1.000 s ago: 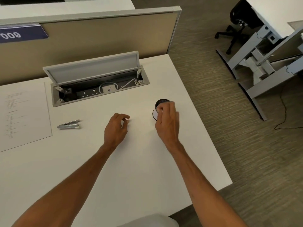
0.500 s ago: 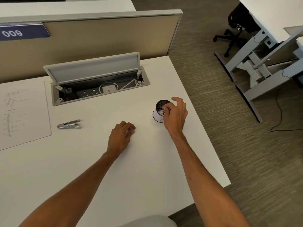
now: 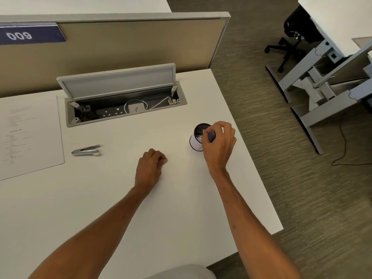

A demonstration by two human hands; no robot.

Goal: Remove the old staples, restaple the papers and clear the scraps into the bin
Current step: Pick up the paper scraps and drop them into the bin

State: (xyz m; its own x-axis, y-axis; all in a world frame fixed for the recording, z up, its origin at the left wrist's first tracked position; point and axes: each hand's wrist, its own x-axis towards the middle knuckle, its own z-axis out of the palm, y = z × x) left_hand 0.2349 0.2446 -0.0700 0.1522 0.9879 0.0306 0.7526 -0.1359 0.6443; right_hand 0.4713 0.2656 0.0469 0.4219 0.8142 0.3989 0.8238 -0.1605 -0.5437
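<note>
On the white desk (image 3: 181,208), nearest the body, the left hand (image 3: 150,168) rests with fingers curled under; I cannot tell whether they pinch a scrap. Just beyond, the right hand (image 3: 219,141) curls round the wall of the small mesh bin (image 3: 195,142), which has white bits inside. Clearing scraps looks like the step in hand, and next any leftover needs dropping in. Farther left lie a metal stapler (image 3: 86,151) and the papers (image 3: 30,135). Behind are an open cable tray (image 3: 124,119), a partition (image 3: 130,47), carpet and an office chair (image 3: 289,41).

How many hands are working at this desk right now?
2. The left hand rests curled on the desk; the right hand holds the little bin near the right edge.
</note>
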